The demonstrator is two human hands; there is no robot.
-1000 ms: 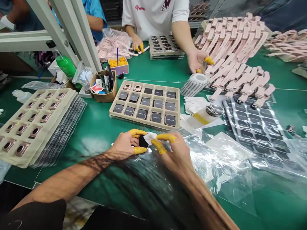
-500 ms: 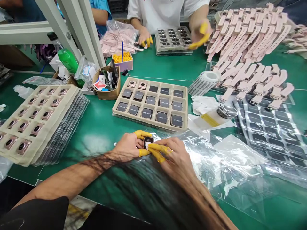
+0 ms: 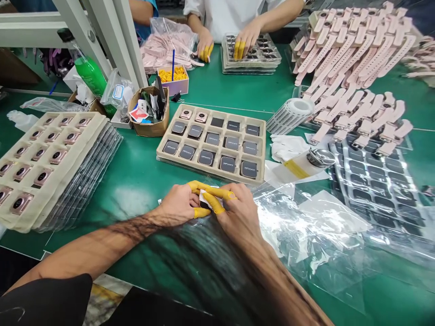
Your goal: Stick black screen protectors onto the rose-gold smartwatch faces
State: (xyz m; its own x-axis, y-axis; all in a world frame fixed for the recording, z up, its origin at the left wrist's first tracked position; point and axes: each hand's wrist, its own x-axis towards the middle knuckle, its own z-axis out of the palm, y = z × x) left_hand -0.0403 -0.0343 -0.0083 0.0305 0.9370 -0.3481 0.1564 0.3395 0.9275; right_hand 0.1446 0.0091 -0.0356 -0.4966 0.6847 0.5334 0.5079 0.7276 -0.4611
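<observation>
My left hand (image 3: 180,203), in yellow finger cots, grips a small dark-faced watch case (image 3: 204,204) by its edges. Most of the case is covered by my fingers. Against its face my right hand (image 3: 238,206), also in yellow finger cots, pinches a small white wipe (image 3: 202,196). Just beyond both hands lies a beige tray (image 3: 210,168) of watch cases. Most cases in it show dark printed faces, and two at the far left show their pink backs.
Stacked trays of pink watch cases (image 3: 61,170) stand at left. Clear plastic film (image 3: 319,235) covers the right side, near a white pump bottle (image 3: 299,166) and pink-strapped watches (image 3: 353,50). Across the table, a co-worker's hand (image 3: 246,40) reaches into another tray.
My right fingers have shifted over the watch case with the wipe, hiding more of its face. The co-worker's blurred hand has come down onto the far tray.
</observation>
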